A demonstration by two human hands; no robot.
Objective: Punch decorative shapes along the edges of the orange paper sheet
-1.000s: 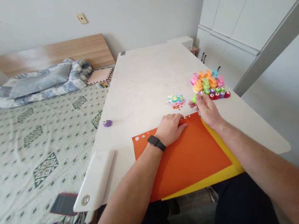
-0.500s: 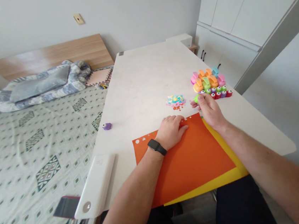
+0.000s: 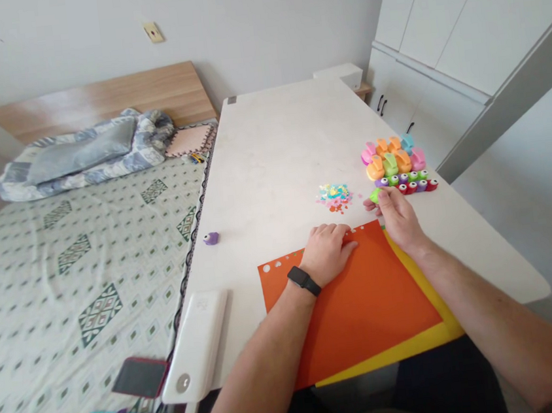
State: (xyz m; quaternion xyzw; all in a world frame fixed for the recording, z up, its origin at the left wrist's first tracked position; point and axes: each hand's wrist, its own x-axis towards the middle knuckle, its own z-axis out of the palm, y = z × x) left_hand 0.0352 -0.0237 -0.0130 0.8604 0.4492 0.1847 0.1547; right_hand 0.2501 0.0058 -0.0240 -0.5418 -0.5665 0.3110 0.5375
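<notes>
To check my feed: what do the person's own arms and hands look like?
The left hand and right hand are ungloved, the forearms bare. A black watch with a rectangular face and dark strap is worn on the left; none shows on the right.

No text is legible; faint print (image 3: 209, 301) on the white device (image 3: 198, 346) blurs.

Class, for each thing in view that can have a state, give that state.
Left hand, resting on the orange sheet
Right hand, closed around the green punch
Orange sheet, holed along its far edge
Yellow sheet, partly covered by the orange one
Lone purple punch, unheld
Grouped punches, standing in rows
Paper bits, loosely scattered
Watch, screen dark
Quilt, bunched up
Cabinet doors, shut
</notes>
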